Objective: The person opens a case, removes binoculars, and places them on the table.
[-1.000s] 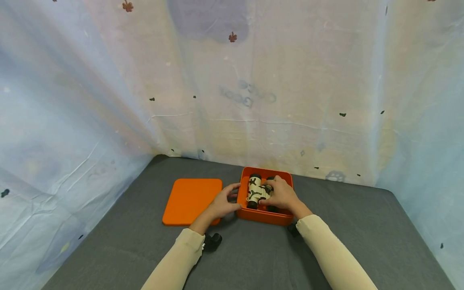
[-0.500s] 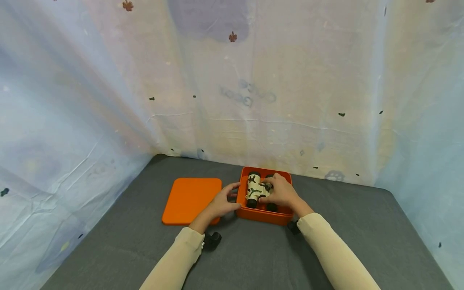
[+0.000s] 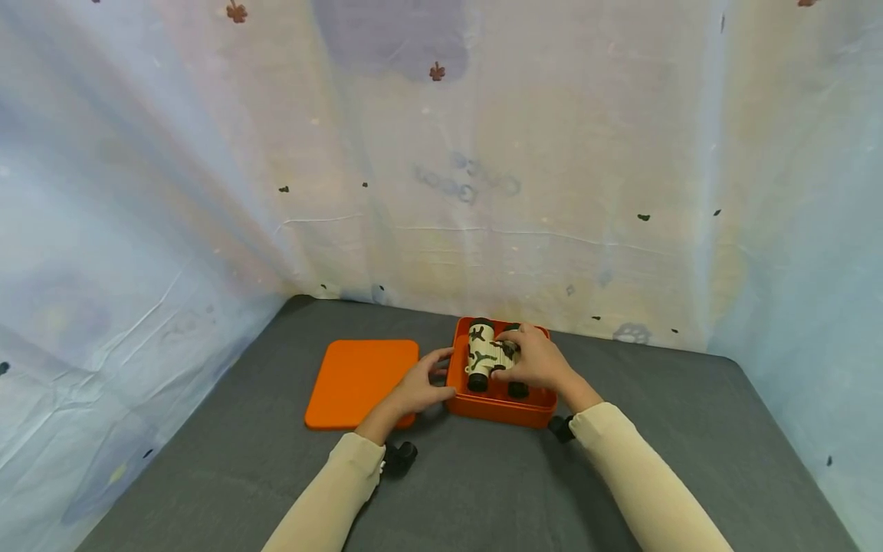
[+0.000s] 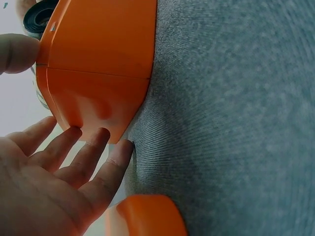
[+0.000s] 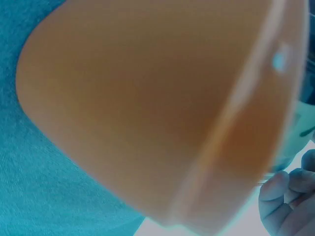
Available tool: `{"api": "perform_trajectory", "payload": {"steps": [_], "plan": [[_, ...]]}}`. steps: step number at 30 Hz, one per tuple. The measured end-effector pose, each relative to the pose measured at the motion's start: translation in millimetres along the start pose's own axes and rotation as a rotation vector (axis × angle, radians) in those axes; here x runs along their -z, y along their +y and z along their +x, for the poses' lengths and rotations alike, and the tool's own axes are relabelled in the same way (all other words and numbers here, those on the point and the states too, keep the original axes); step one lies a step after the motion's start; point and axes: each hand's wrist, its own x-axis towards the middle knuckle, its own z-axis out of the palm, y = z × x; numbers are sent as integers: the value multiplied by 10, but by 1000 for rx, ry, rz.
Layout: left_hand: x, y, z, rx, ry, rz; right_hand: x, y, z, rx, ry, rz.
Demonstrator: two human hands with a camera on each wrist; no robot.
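A pair of camouflage-patterned binoculars (image 3: 481, 355) with black ends is at the orange box (image 3: 503, 412), its far end overlapping the box's back rim in the head view. My right hand (image 3: 541, 360) grips the binoculars from above, thumb on the near side and fingers on the far side, covering much of the right barrel. In the right wrist view, curled fingers (image 5: 290, 196) show beside the box's blurred wall. At the box's left side is my left hand (image 3: 419, 387), its fingers spread and gently bent. Its fingertips touch the orange wall in the left wrist view, thumb near the front corner.
An orange lid (image 3: 362, 383) lies flat on the grey cloth-covered table (image 3: 476, 491), left of the box and partly behind the left hand. A pale patterned curtain (image 3: 538, 153) hangs right behind the table's back edge.
The binoculars have risen a little in the box with my right hand, their far end now reaching the back rim. My left hand keeps its place at the box's side.
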Motion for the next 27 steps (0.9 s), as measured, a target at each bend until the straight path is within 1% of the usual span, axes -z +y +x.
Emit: {"api": "perform_trajectory", "payload": {"steps": [6,11,15,20,27], "plan": [[-4,33,-9,5,-11,-8,94,4,-45,-3,0,-9],[-5,13,0,13,-8,-1,174,32,-88,13,16,-12],[-3,-16,6,13,-8,-3,251,38,-144,18,20,4],[2,-12,-6,23,-12,8,357,38,-229,8,12,39],[33,-33,-22,1,-13,13,451,103,-281,10,22,25]]}}
